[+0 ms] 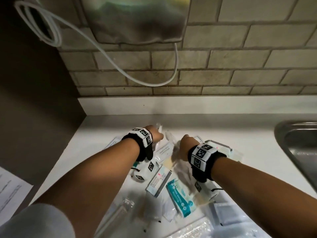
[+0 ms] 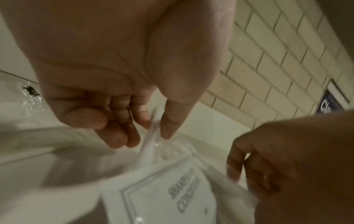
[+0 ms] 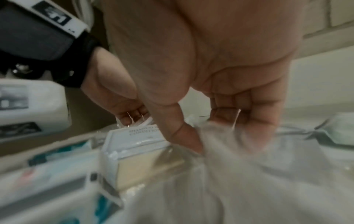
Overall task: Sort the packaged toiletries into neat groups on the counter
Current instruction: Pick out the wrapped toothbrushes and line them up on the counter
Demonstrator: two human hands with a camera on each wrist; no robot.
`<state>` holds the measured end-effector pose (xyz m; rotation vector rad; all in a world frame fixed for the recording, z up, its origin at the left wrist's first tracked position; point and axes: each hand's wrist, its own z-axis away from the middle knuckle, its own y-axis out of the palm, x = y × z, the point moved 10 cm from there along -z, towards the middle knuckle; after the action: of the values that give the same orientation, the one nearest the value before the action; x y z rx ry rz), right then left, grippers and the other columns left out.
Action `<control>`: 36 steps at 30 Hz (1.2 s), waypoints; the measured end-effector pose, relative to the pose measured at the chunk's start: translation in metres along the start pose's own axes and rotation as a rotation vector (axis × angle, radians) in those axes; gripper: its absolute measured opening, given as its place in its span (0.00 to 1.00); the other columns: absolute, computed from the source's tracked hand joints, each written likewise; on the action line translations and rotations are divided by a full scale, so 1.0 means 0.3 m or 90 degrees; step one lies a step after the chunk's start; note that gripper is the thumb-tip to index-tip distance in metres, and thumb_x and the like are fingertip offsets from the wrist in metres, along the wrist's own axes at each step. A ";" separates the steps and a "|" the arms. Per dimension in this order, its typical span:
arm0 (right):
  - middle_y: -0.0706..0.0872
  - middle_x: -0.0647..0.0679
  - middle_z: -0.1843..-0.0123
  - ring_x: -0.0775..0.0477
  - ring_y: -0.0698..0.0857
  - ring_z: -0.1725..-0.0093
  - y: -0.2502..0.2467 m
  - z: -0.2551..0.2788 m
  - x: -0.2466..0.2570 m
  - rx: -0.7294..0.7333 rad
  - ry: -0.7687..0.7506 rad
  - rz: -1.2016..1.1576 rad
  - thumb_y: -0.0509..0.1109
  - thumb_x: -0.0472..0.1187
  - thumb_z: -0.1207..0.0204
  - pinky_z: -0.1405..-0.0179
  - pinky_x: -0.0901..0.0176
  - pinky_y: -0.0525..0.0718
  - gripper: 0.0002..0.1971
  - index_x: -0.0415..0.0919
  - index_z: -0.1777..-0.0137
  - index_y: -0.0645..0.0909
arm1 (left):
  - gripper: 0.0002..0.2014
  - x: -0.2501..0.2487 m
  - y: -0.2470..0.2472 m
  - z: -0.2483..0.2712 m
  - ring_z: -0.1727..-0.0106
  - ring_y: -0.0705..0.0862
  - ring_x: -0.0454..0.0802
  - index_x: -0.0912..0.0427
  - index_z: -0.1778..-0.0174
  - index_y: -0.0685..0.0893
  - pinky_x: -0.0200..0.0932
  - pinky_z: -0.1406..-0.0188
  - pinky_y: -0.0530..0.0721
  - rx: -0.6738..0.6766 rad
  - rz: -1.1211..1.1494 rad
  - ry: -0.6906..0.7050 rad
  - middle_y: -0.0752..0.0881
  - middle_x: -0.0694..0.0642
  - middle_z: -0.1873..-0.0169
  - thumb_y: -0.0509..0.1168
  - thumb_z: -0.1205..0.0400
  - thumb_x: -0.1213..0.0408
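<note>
A pile of packaged toiletries [image 1: 171, 186] lies on the white counter [image 1: 240, 127]. My left hand [image 1: 155, 133] reaches to the far edge of the pile. Its thumb and forefinger pinch a thin strip of clear plastic wrapping [image 2: 153, 136], seen in the left wrist view, where the left hand [image 2: 155, 125] is close up. A white shampoo and conditioner sachet [image 2: 166, 194] lies just below that pinch. My right hand [image 3: 220, 136] grips crumpled clear plastic film [image 3: 229, 174] between thumb and fingers. I cannot tell whether both hands hold one bag.
A steel sink [image 1: 298, 148] is set into the counter at the right. The tiled wall [image 1: 223, 69] with a hanging white cable [image 1: 120, 69] runs behind. A dark cabinet side [image 1: 34, 100] bounds the left. A teal packet [image 1: 180, 196] and a boxed item [image 1: 158, 182] lie nearer me.
</note>
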<state>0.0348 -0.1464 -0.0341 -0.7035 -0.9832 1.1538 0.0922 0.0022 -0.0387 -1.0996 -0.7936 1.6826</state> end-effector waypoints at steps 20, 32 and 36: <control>0.78 0.48 0.64 0.46 0.79 0.66 -0.084 0.156 0.133 -0.171 -0.162 -0.261 0.68 0.43 0.23 0.71 0.59 0.73 0.11 0.38 0.51 0.69 | 0.05 0.357 -0.272 0.291 0.67 0.79 0.51 0.57 0.51 0.79 0.40 0.68 0.79 -0.325 0.598 0.046 0.82 0.56 0.64 0.64 0.16 0.60; 0.85 0.38 0.54 0.42 0.84 0.62 0.014 0.328 0.173 -0.011 -0.258 -0.245 0.62 0.36 0.22 0.65 0.54 0.81 0.08 0.45 0.60 0.67 | 0.16 0.436 -0.037 0.304 0.46 0.86 0.61 0.62 0.42 0.84 0.41 0.52 0.80 -0.115 0.129 -0.088 0.86 0.62 0.49 0.66 0.22 0.56; 0.84 0.37 0.50 0.43 0.83 0.64 0.028 0.353 0.059 -0.023 -0.197 -0.265 0.59 0.33 0.21 0.66 0.53 0.83 0.06 0.40 0.47 0.68 | 0.10 0.360 -0.091 0.370 0.53 0.85 0.62 0.59 0.54 0.82 0.44 0.58 0.79 -0.186 0.214 -0.031 0.86 0.60 0.57 0.59 0.19 0.58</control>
<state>-0.0629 -0.1301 0.0081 -0.3267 -1.3404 0.8912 -0.0170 0.1106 -0.0057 -1.4634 -0.9471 1.9168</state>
